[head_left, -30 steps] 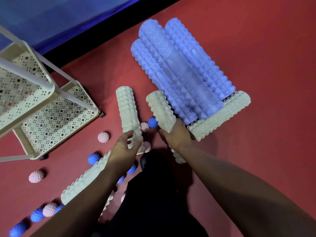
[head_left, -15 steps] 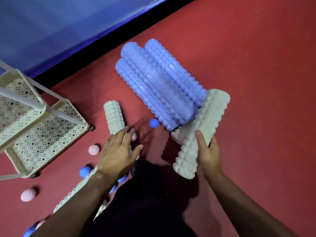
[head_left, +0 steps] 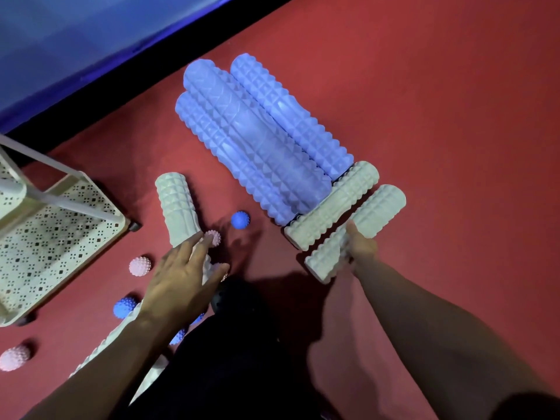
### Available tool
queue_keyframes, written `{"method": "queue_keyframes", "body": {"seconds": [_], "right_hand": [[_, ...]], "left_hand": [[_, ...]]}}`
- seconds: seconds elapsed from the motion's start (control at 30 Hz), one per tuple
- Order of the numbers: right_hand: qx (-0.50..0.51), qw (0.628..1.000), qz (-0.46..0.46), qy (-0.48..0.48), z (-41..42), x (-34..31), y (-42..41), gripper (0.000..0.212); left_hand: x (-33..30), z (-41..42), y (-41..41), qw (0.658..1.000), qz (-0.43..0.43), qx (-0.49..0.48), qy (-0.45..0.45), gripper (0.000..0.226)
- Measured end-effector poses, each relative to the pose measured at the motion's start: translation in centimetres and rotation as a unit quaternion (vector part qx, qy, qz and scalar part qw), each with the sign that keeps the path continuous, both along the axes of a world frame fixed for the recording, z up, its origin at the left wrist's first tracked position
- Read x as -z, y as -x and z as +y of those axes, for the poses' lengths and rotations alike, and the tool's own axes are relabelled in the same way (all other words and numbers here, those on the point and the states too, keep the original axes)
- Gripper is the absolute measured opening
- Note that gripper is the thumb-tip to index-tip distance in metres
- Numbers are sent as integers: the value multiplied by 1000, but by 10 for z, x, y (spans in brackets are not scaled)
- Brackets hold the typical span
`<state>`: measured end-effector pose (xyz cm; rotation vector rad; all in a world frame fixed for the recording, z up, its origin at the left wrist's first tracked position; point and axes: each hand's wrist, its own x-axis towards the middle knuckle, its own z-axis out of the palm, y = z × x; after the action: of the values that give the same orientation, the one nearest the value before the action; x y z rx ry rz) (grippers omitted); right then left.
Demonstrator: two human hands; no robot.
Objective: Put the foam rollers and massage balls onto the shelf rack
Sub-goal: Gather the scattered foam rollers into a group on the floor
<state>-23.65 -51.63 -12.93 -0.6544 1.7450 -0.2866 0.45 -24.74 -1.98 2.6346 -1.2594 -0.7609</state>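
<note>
My right hand (head_left: 360, 247) grips 1 white roller (head_left: 357, 231) near its middle, thumb on top, the roller lying parallel to and just beside a 2nd white roller (head_left: 330, 204) ahead of the hand. Beyond that, 3 blue rollers (head_left: 257, 144) lie stacked together on the red floor (head_left: 439, 86). My left hand (head_left: 181, 280) is released, fingers spread and resting on the near end of a 3rd white roller (head_left: 178, 207); a pink ball (head_left: 213, 237) sits at its fingertips, a blue ball (head_left: 240, 220) just beyond and to the right. The rack (head_left: 60, 237) stands well to the left of the left hand, with more balls scattered between them.

I judge the step to be collecting white rollers for the rack. To do it well, I would curl the left fingers fully round the roller before lifting, keep the right grip central so the roller stays level, and avoid nudging the pink ball, which would roll freely.
</note>
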Motion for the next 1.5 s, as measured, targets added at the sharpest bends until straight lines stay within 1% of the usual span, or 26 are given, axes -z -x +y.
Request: {"method": "queue_keyframes", "body": {"seconds": [0.07,0.1,0.23,0.3,0.37,0.43,0.5,0.53,0.57,0.6,0.63,0.67,0.7,0.73,0.77,0.8,0.87,0.97,1.07,1.17,1.23,1.3,1.37,1.4,1.47,1.5], "right_hand": [[18,1000,5,2,-7,6,-3,54],[25,1000,10,2,-10,5,-6,51],[12,1000,-2,-3,-17,8,-12,52],[-5,1000,-8,-1,-18,10,-13,51],[-31,999,1,-5,-14,8,-14,51],[-59,998,19,-12,-14,10,-12,47],[-85,995,42,-25,-15,9,-12,42],[-97,993,50,-33,-15,8,-12,49],[-104,992,56,-37,-16,9,-13,63],[-116,990,82,-24,-14,8,-15,78],[-141,981,135,13,-9,7,-16,89],[-179,963,191,63,-2,6,-17,92],[-220,940,228,126,7,5,-19,89],[-259,914,243,196,17,3,-21,85],[-294,888,239,259,26,5,-22,81],[-327,866,226,305,36,0,-24,75],[-375,838,188,349,54,0,-29,61],[-404,829,99,374,81,-2,-41,44],[-425,840,21,338,107,-9,-57,46],[-426,852,-2,305,119,-16,-77,47],[-434,851,-32,293,126,-29,-91,48],[-449,850,-63,269,131,-40,-106,48],[-455,854,-92,236,135,-58,-128,55],[-447,861,-107,220,136,-68,-140,60],[-406,882,-159,179,133,-88,-160,61],[-389,890,-182,154,129,-99,-169,61]], "left_hand": [[4,2,-3,1000,1,-2,-6,77],[6,3,-3,1000,5,-4,-8,75],[20,1,-2,998,41,-52,-4,68],[26,-4,-2,988,88,-129,14,68],[33,-7,-3,965,134,-225,21,70],[43,-9,-8,943,154,-294,13,74],[54,-9,-15,925,156,-347,-3,77],[59,-8,-18,919,152,-364,-15,79],[63,-7,-21,913,152,-377,-24,81],[68,-6,-23,907,156,-390,-32,82],[72,-4,-24,899,165,-403,-37,83],[77,-2,-25,890,177,-417,-47,85],[81,0,-26,883,186,-428,-53,88],[85,1,-26,876,190,-439,-60,90],[88,2,-26,873,192,-444,-62,90],[92,2,-27,872,193,-445,-66,90],[97,-2,-30,868,194,-451,-69,92],[101,-12,-34,852,196,-478,-88,99],[97,-18,-36,858,174,-476,-83,94],[93,-11,-39,842,199,-502,5,73],[88,-3,-41,829,216,-515,38,69],[70,-3,-38,819,240,-516,76,59],[47,-9,-30,816,254,-501,137,40],[33,-13,-24,820,255,-487,160,32],[9,-22,-14,828,265,-448,209,23],[-3,-28,-10,827,275,-433,232,20]]}}
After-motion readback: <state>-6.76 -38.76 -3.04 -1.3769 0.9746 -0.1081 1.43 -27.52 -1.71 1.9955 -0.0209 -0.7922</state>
